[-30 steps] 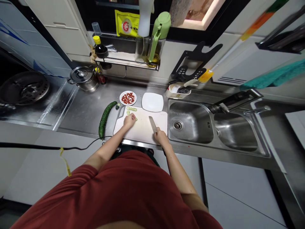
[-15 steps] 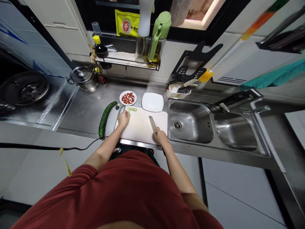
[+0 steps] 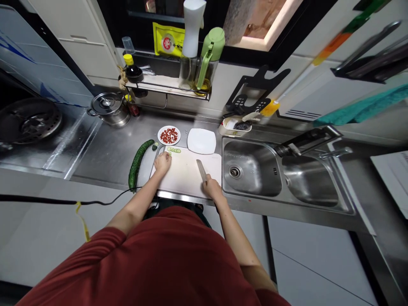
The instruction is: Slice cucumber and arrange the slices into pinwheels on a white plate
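My right hand [image 3: 212, 187] is wrapped round the handle of a kitchen knife [image 3: 201, 170], its blade lying over the right part of the white cutting board [image 3: 181, 178]. At the board's upper left, the fingers of my left hand [image 3: 162, 163] are drawn together at a few pale green cucumber slices [image 3: 169, 154], partly hidden by the fingertips. A short row of cucumber slices [image 3: 174, 150] lies just beyond, along the board's far edge. To the left of the board rests a long, curved whole cucumber [image 3: 139, 163], with a small dark green cucumber end [image 3: 154, 147] close to its tip.
Behind the board stand a plate of red chopped pieces [image 3: 168, 135] and a white square plate [image 3: 202, 140]. A double sink [image 3: 251, 168] adjoins on the right. A lidded pot [image 3: 110, 109] is at the back left. A shelf [image 3: 168, 85] with bottles hangs above.
The whole view has shifted slightly, so the scene sits a little lower and further left. Both hands and the knife keep nearly the same places over the board.
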A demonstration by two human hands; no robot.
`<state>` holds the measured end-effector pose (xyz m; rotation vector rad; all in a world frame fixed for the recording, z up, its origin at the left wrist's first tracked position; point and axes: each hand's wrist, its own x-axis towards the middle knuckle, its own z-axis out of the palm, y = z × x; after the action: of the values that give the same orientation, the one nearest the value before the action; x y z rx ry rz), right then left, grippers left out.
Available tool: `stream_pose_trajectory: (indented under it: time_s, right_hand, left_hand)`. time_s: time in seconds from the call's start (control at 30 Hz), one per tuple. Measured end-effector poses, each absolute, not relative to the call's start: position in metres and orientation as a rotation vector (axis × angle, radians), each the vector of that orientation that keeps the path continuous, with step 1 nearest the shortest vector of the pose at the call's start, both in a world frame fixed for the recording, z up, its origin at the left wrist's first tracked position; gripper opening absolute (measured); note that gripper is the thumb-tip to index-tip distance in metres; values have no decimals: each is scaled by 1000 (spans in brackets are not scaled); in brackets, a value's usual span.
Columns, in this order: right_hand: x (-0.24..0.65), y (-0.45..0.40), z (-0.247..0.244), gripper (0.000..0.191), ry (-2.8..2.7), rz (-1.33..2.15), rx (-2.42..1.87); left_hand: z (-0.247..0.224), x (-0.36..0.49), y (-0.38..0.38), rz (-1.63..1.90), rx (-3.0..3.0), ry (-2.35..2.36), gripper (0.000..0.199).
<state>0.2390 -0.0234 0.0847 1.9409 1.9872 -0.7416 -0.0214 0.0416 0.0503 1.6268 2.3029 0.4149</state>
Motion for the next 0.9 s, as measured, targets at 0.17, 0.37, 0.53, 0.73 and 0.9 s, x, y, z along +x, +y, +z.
stream_pose_trajectory:
  time_s: [0.17,0.37,0.53,0.73,0.9]
  right_hand:
    - [238,-23,88,30,1964,-755,1947]
    - [238,-23,90,30,1942,-773,1964]
    - [238,-23,88,31,1948,-773,1965]
    - [238,-23,88,32,1946,-782,1973]
    - [238,-23,88,31,1955,-770,1963]
  left_hand:
    - [56,-11,57,450,1761,2159,32]
    - [58,1,82,320,1876,2057,37]
    - [58,4,90,305,1875,2021,28]
    - [55,3,90,401,1737,2000,20]
    - [49,4,74,421,1574,1945,25]
